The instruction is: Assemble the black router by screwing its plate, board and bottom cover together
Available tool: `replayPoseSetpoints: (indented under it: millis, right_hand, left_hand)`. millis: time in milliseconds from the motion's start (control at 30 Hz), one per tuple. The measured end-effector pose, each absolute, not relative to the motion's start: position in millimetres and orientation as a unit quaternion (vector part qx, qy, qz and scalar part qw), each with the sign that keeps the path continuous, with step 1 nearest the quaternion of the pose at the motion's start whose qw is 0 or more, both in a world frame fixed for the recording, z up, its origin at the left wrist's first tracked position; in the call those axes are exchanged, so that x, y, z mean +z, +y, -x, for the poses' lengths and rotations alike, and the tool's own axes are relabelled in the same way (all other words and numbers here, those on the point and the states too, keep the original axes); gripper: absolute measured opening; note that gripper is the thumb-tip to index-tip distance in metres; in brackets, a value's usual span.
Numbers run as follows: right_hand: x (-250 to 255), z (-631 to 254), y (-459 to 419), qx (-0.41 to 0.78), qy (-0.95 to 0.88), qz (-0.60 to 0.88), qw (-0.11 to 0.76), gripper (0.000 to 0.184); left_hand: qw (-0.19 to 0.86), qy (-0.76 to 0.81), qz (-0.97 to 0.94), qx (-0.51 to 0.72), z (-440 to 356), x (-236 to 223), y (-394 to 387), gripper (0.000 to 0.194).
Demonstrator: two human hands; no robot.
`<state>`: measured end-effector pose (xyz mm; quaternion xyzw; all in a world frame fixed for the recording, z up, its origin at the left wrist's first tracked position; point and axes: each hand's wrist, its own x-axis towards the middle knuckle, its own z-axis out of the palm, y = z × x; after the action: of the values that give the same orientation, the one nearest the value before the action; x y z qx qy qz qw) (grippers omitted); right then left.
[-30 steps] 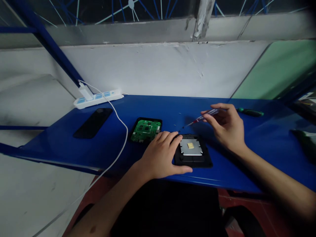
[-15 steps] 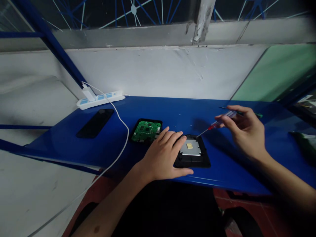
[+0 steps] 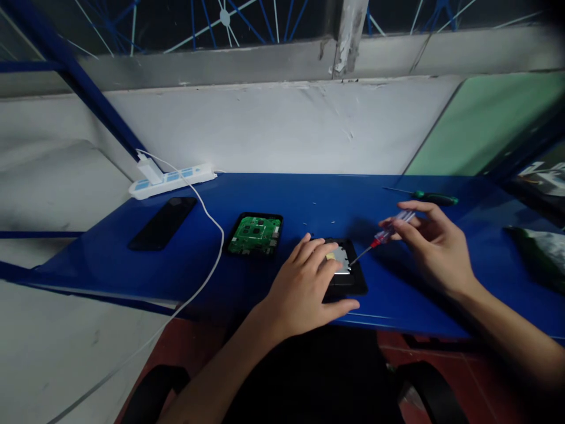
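Note:
My left hand [image 3: 302,282] lies over a black plastic cover [image 3: 358,282] near the table's front edge, fingers spread across it. A silver metal plate [image 3: 343,257] with a yellowish square pad is set in the cover, partly hidden by my fingers. Between its fingertips, my right hand [image 3: 436,247] grips a screwdriver [image 3: 388,231] with a clear and red handle. The screwdriver slants down to the left, and its tip meets the right edge of the metal plate. A green circuit board [image 3: 256,234] rests in a black case half to the left of my left hand.
A white cable [image 3: 210,268] runs from a power strip [image 3: 176,179] down past a black phone [image 3: 163,224]. A green-handled screwdriver [image 3: 435,198] lies behind my right hand. Several tiny screws are scattered beyond the cover. A dark green and silver packet [image 3: 536,256] sits at right.
The screwdriver tip has shifted from the cover's upper part down to the plate's right edge. My left hand has slid right, covering more of the plate. The view has turned slightly right.

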<state>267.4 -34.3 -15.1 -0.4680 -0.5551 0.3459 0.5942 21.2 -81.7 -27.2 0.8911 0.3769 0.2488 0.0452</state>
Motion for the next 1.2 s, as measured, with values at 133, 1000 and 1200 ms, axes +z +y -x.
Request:
replayPoseSetpoints:
  millis: [133, 1000, 1200]
  right_hand:
    - [-14.9, -266.4, -35.6, 0.35, -0.564, 0.466, 0.586, 0.029]
    - [-19.3, -268.6, -32.7, 0.327, -0.579, 0.491, 0.562, 0.034]
    - [-20.0, -270.3, -33.3, 0.325, -0.581, 0.491, 0.562, 0.035]
  left_hand:
    - [0.045, 0.377, -0.89, 0.253, -19.9, -27.8, -82.7, 0.043]
    - [0.06, 0.359, -0.899, 0.243, -17.4, -29.8, -83.8, 0.052]
    - [0.051, 0.361, -0.903, 0.228, -18.8, -30.1, -83.7, 0.054]
